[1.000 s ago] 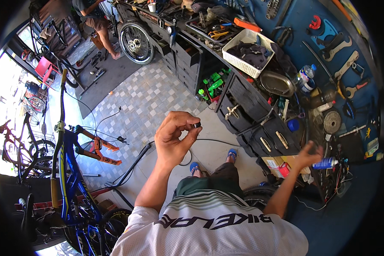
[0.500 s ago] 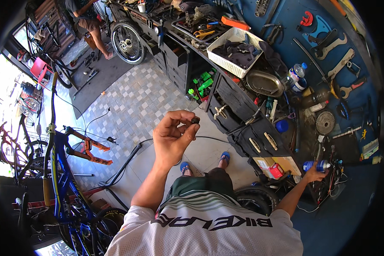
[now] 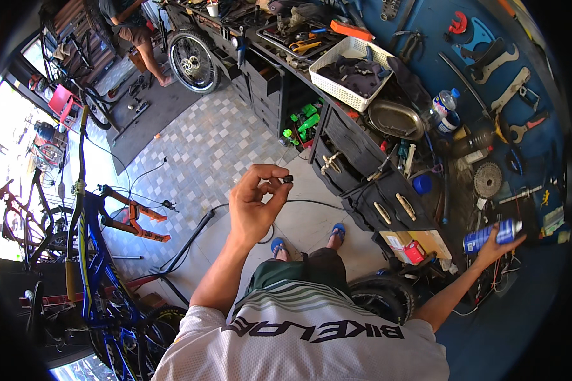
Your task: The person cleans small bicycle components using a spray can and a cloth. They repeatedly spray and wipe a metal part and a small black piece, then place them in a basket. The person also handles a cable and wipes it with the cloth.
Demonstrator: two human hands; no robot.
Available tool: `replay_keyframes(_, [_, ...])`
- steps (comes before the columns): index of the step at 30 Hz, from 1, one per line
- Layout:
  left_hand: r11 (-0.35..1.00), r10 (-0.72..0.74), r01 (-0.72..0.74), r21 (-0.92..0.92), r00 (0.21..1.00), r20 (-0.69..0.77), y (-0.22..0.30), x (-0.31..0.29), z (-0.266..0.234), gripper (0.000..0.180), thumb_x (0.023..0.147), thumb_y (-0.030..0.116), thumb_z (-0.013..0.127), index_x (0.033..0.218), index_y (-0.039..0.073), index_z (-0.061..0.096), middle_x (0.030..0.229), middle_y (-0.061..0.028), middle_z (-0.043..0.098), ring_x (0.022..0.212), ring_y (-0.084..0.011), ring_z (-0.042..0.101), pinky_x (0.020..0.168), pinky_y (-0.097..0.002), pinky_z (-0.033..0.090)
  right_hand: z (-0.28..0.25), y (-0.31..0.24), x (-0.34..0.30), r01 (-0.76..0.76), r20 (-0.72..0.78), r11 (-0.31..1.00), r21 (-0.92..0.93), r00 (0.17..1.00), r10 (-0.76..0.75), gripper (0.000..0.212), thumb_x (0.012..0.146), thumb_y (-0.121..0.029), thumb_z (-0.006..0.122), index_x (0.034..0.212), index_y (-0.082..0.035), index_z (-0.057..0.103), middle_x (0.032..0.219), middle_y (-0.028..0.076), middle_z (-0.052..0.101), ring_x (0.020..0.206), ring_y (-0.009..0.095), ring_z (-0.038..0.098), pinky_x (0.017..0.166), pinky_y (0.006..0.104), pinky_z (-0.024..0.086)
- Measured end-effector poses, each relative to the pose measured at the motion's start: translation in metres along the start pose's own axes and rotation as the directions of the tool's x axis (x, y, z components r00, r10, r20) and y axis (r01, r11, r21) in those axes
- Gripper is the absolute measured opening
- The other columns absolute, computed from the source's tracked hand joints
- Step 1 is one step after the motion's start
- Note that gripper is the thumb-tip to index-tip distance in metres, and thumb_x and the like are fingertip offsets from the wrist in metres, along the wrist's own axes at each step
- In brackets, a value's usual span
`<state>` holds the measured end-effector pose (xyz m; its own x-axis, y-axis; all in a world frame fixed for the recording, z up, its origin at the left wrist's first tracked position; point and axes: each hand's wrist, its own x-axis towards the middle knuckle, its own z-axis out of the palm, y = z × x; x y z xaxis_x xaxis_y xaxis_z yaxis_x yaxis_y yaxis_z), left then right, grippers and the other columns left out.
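Between the thumb and forefinger of my left hand (image 3: 254, 204) sits a small black part (image 3: 288, 179); its exact kind is too small to make out. This hand is raised in front of my body, above the floor, with the fingers closed. At the far right, my right hand (image 3: 491, 251) is wrapped round a blue spray can (image 3: 475, 242). The can lies tilted nearly sideways, its pale top end toward the right. It is beside the cluttered end of the workbench, near some loose cables.
A dark workbench with drawers (image 3: 344, 143) runs along the right, bearing a white basket (image 3: 343, 93) and metal tray (image 3: 397, 119). Wrenches (image 3: 511, 89) hang on the blue wall. A blue bicycle frame (image 3: 92, 254) stands left. Another person's leg (image 3: 149, 60) shows far back.
My right hand has lifted the spray can and shifted it outward to the right and slightly up. The left hand stays almost in place, with the small black part turned a little.
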<state>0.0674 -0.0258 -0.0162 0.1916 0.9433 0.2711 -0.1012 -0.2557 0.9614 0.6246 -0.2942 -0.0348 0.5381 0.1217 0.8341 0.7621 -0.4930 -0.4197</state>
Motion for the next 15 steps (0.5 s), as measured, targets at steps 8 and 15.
replay_keyframes(8, [0.978, 0.079, -0.062, 0.201, 0.994, -0.076, -0.024, -0.008, -0.026, 0.024, 0.083, -0.011, 0.075, 0.104, -0.001, 0.070, 0.106, -0.0069, 0.066, 0.083, -0.0105, 0.061, 0.065, -0.0243, 0.053, 0.014, -0.180, -0.014, -0.214, 0.500, 0.687, 0.694, 0.830, -0.247, 0.093, 0.087, -0.023, 0.083, 0.160, -0.010, 0.027, 0.144, 0.017, 0.048, 0.110, 0.028, 0.066, 0.095, 0.0395, 0.054])
replay_keyframes(15, [0.935, -0.011, 0.049, 0.352, 0.994, -0.111, -0.060, -0.012, -0.055, 0.018, 0.088, -0.001, 0.074, 0.107, 0.001, 0.072, 0.104, -0.0050, 0.071, 0.084, -0.0085, 0.064, 0.061, -0.0225, 0.052, 0.034, -0.289, -0.094, -0.447, 0.702, 0.548, 0.707, 0.542, -0.463, 0.089, 0.080, -0.023, 0.083, 0.155, -0.009, 0.036, 0.141, 0.014, 0.051, 0.111, 0.023, 0.062, 0.094, 0.0355, 0.054])
